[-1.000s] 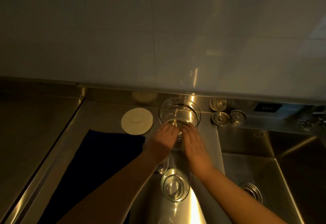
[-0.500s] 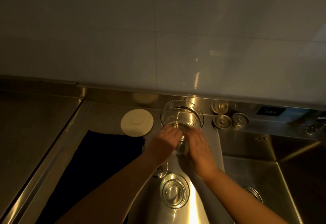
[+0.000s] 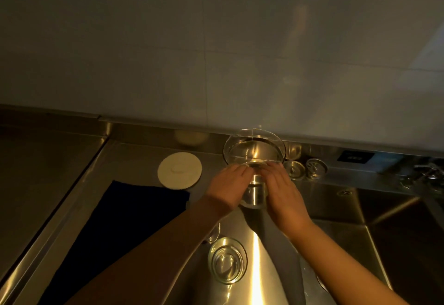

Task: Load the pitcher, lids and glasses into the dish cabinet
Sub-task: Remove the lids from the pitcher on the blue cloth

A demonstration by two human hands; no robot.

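Your left hand [image 3: 228, 182] and right hand [image 3: 281, 184] wrap the clear, wide-mouthed glass pitcher [image 3: 254, 153] from either side, fingers curved round its wall just below the flared rim. The pitcher stands at the back of the brushed stainless-steel counter [image 3: 134, 160], against the wall, beside the round cream lid [image 3: 179, 170]. Judge it rigid, brittle and fairly heavy for its size; smooth glass may slip if wet. Keep both palms on the body, low on the wall, not on the thin rim. A smaller clear drinking glass [image 3: 227, 260] stands nearer you, and a dark blue cloth [image 3: 125, 218] lies to the left.
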